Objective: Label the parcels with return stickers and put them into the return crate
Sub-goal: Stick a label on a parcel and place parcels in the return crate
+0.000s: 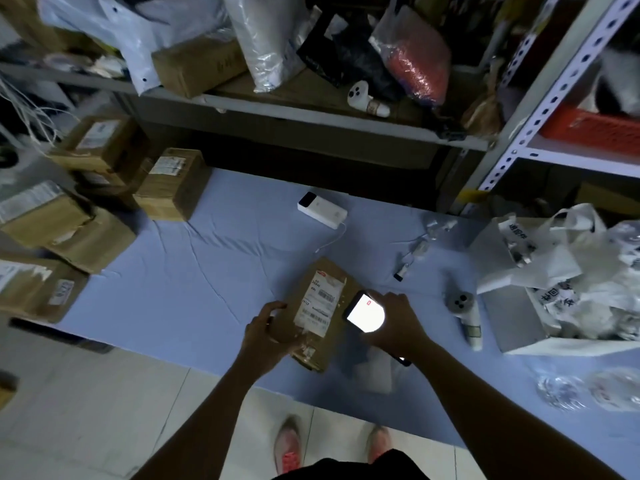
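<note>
Head view: left hand grips a cardboard parcel, right hand holds a lit phone beside its shipping label; judged unstickered, with stacked parcels pending.

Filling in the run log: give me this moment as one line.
left hand: grips cardboard parcel | right hand: holds lit phone beside shipping label | parcel: over blue sheet

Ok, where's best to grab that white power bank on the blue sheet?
Come from above and pinch the power bank across its two long sides near the dark end, probably: it lies flat on the blue sheet, and its cable leaves the other end.
</note>
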Motion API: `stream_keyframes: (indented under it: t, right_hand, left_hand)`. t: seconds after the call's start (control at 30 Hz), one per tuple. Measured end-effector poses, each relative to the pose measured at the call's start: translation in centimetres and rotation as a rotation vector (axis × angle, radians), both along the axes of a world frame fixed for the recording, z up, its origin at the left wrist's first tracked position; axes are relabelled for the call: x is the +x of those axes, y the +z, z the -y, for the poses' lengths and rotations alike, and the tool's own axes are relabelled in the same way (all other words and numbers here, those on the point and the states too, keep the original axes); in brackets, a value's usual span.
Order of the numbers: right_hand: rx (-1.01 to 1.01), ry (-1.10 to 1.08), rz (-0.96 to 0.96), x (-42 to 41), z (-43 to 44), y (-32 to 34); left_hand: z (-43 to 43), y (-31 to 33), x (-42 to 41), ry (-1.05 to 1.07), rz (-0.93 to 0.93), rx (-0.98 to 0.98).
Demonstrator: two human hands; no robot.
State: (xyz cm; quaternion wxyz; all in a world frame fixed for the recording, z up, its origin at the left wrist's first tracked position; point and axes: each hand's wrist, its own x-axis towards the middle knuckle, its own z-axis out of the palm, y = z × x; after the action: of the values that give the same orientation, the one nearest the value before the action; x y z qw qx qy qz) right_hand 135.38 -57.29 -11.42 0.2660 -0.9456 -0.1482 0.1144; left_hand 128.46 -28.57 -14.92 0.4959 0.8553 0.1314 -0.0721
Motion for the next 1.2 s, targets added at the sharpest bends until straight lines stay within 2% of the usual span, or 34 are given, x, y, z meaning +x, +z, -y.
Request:
stream_keyframes:
  t: [0.2,0.43,0.73,1.2]
  right_hand:
    - [-0.266,-0.098,-0.164,-1.2,-0.7,1.4]
    - [-0.402,-0.126,-0.133,-1.8,-1.1,2.6]
    - [-0.402,-0.161,-0.09,-1.9,-1.5,3.3]
    - [-0.319,-0.258,-0.113,-2.4,0.6,2.9]
  left_hand:
    - [-1.5,-0.6,0.4,0.014,0.034,0.018]
    - [-1.4,-1.1,1.3,0.085,0.098,0.115]
    - [-1.3,-0.7,1.6,0.095,0.156,0.14]
    - [0.1,0.1,2.4,0.093,0.121,0.217]
